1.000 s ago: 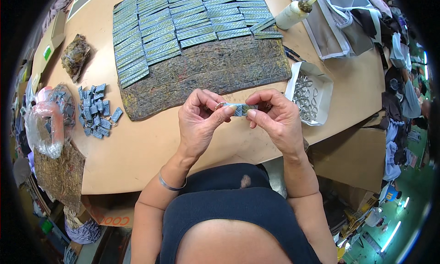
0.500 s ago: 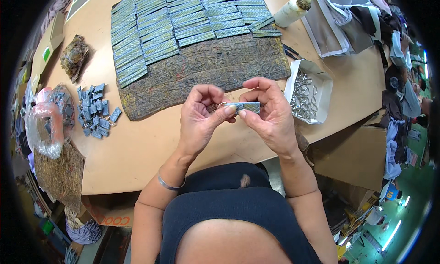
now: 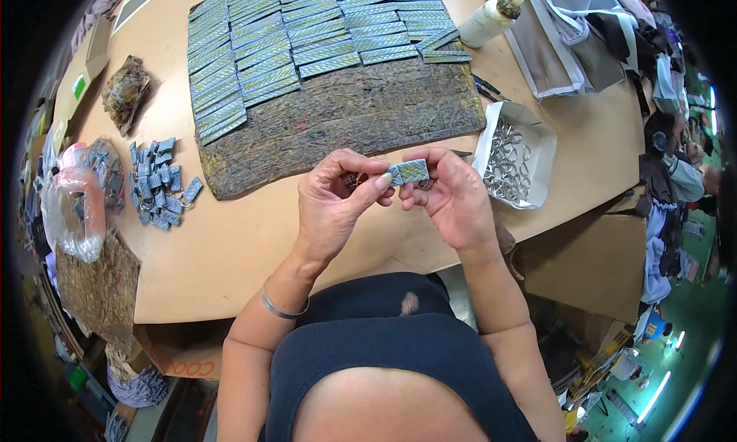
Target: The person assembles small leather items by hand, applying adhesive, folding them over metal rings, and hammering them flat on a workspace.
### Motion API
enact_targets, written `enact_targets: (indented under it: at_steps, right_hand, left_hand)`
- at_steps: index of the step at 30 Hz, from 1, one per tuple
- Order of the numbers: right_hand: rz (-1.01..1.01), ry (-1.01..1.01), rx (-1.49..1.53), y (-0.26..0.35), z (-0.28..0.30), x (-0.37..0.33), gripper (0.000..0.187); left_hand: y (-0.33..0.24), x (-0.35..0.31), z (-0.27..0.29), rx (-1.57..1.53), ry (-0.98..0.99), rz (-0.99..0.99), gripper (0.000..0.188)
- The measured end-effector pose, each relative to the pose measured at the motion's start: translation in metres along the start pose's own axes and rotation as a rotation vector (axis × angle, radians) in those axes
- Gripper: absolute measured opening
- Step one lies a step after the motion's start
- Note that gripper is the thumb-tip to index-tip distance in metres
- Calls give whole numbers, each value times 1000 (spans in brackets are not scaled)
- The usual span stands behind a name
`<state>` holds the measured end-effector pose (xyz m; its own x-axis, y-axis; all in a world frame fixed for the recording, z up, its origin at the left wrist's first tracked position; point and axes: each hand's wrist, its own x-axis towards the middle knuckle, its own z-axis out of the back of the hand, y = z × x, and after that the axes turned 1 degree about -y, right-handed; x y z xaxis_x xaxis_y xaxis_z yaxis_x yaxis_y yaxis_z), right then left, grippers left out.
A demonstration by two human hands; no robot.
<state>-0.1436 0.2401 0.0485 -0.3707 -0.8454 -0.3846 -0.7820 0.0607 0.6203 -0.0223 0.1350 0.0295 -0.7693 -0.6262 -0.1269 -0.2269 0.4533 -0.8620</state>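
Left hand [image 3: 330, 204] pinching a patterned strip [image 3: 410, 172], right hand [image 3: 464, 204] curled at its far end, grip unclear from here: seemingly folding, careful end-alignment called for next

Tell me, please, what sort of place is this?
Probably a craft or factory workshop: rows of blue-green strips lie on a dark board, a white box holds metal rings, and the left fingers pinch a similar strip.

Dark navy top [image 3: 384, 341]; scooped neckline [image 3: 376, 367]; slim silvery bangle [image 3: 281, 311] round the left forearm [image 3: 257, 327]
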Motion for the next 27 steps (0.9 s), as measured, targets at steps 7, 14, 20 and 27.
enact_targets:
  at_steps: [7, 14, 20, 27]
  right_hand:
    - [261, -158, -759, -10, 3, -5, 17]
    - [45, 65, -1, -10, 7, -4, 24]
    - [-65, 171, 33, -10, 18, 0, 27]
    - [63, 172, -182, -9, 16, -1, 24]
  left_hand:
    - [3, -4, -3, 76, 14, 4, 11]
    - [-3, 0, -1, 61, 16, 42, 12]
    - [-2, -3, -4, 116, 14, -36, 11]
    - [-3, -3, -6, 203, 18, -67, 12]
